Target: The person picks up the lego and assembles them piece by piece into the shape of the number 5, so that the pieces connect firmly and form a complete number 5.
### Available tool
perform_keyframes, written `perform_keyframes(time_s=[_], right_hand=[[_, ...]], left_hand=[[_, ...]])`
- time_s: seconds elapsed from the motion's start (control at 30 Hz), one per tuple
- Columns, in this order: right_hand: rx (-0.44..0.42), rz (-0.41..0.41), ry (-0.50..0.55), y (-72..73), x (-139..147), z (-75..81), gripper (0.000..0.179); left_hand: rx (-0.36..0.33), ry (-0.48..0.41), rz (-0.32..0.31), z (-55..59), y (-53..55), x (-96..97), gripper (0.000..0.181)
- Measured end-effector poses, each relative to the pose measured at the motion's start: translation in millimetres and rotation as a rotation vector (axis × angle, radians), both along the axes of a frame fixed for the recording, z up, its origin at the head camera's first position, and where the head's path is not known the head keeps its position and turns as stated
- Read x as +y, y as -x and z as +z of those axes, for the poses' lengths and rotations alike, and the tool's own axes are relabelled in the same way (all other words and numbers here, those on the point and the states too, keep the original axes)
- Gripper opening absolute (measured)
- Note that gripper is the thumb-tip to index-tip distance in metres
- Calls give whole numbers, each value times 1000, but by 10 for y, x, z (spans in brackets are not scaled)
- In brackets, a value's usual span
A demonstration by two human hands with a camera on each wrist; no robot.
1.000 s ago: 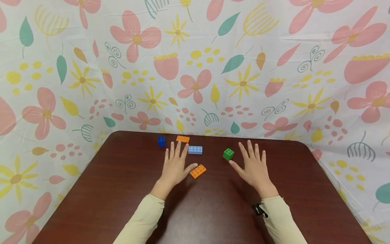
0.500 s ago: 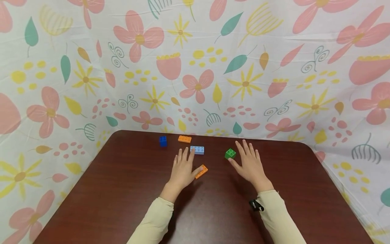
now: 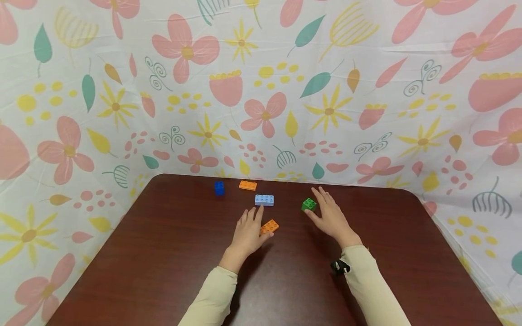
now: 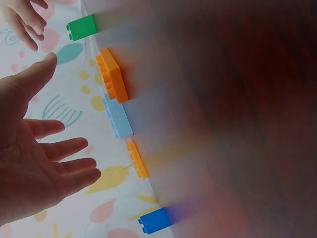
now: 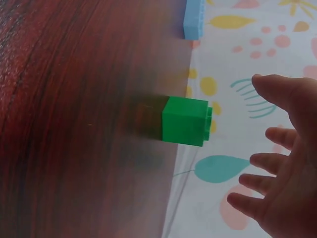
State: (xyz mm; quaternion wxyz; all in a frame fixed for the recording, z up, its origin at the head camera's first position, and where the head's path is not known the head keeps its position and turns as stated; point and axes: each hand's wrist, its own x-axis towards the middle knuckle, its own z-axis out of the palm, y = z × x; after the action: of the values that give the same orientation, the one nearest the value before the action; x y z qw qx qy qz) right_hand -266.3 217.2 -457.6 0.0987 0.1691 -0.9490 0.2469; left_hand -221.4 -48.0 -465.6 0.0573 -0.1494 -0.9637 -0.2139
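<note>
My left hand hovers with fingers spread over the near orange brick, covering its left end in the head view. In the left wrist view that orange brick lies on the table, apart from the thumb and fingers. My right hand hangs beside the small green brick, its thumb close to the brick's front right side. From the right wrist the green brick stands free of the relaxed fingers. Both hands hold nothing.
Just beyond my left fingertips lies a light blue brick. Farther back are a second orange brick and a dark blue brick. A flower-patterned cloth hangs behind the dark brown table.
My left hand has moved right and nearer to me, over the near orange brick. The right hand has shifted slightly left toward the green brick, fingers drawing closer together. The bricks stay put.
</note>
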Motion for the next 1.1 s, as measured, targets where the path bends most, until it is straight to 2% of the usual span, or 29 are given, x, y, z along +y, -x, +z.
perform_keyframes(time_s=[0.3, 0.77, 0.9, 1.1], right_hand=[[-138, 52, 97, 102, 27, -105, 74], [-229, 35, 227, 201, 58, -222, 70], [-254, 15, 276, 228, 53, -247, 67], [-285, -31, 317, 275, 59, -281, 62]], left_hand=[[-82, -1, -20, -47, 19, 4, 81], [-201, -66, -19, -56, 42, 16, 75], [-250, -100, 1, -63, 70, 21, 71], [-327, -188, 61, -90, 145, 25, 65]])
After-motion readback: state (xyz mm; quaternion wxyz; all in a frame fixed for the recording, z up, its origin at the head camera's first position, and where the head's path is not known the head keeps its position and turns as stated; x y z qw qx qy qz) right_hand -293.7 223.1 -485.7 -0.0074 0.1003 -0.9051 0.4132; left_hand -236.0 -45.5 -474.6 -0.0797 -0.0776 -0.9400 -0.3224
